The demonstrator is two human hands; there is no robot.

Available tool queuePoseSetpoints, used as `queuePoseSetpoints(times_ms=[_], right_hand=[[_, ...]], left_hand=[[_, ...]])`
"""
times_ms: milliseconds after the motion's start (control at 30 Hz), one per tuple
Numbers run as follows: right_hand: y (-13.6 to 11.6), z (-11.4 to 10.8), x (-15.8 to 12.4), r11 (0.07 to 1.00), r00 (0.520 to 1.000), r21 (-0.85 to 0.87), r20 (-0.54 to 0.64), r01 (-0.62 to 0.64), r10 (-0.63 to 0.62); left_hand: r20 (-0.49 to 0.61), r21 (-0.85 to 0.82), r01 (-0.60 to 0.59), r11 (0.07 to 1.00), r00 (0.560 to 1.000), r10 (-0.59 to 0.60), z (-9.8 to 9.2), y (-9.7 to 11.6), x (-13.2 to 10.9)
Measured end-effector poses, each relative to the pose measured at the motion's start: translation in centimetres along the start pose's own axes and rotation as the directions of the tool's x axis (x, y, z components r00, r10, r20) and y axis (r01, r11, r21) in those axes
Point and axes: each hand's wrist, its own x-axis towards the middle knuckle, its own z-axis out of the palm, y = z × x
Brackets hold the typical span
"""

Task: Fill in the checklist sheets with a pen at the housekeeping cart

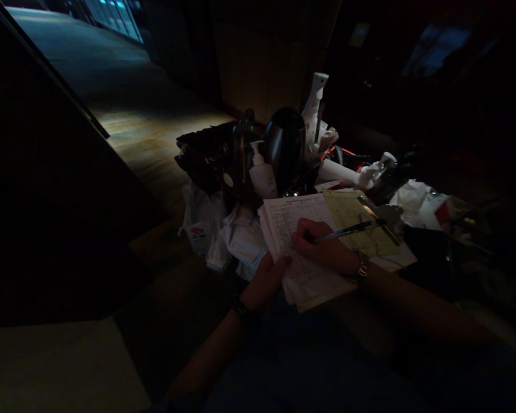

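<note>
A stack of white printed forms lies on top of a cluttered cart, with a yellow sheet clipped over its far right part. My right hand is closed round a pen, its tip down on the white form. My left hand grips the near left edge of the paper stack, thumb on top. A dark band circles my left wrist and a metal watch my right wrist.
Behind the papers stand a white pump bottle, a dark rounded kettle-like object, a white spray bottle and a dark basket. White plastic bags hang at the left. A dim corridor floor runs away at the upper left.
</note>
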Motion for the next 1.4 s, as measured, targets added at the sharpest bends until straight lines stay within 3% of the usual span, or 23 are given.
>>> queuePoseSetpoints(times_ms=[400, 633, 800, 1200, 1400], right_hand=[[0.5, 0.1, 0.1, 0.996, 0.998, 0.087, -0.049, 0.034, -0.030], [0.5, -0.1, 0.1, 0.998, 0.996, 0.053, -0.077, 0.045, -0.041], [0.6, 0.0, 0.1, 0.998, 0.997, 0.039, -0.054, 0.054, -0.052], [0.3, 0.2, 0.4, 1.000, 0.999, 0.026, -0.034, -0.006, 0.007], [0.9, 0.2, -1.2, 0.998, 0.997, -0.032, -0.060, -0.053, 0.051]], left_hand=[[0.037, -0.032, -0.018, 0.999, 0.999, 0.019, 0.0, 0.0, 0.0], [0.104, -0.099, 0.098, 0.990, 0.991, -0.088, 0.0, -0.9, -0.7], [0.073, -0.136, 0.147, 0.980, 0.988, -0.138, 0.0, -2.1, -0.7], [0.075, -0.114, 0.106, 0.988, 0.992, -0.098, -0.2, -1.6, -0.3], [0.044, -0.127, 0.072, 0.989, 0.997, -0.067, -0.8, -3.9, -0.7]])
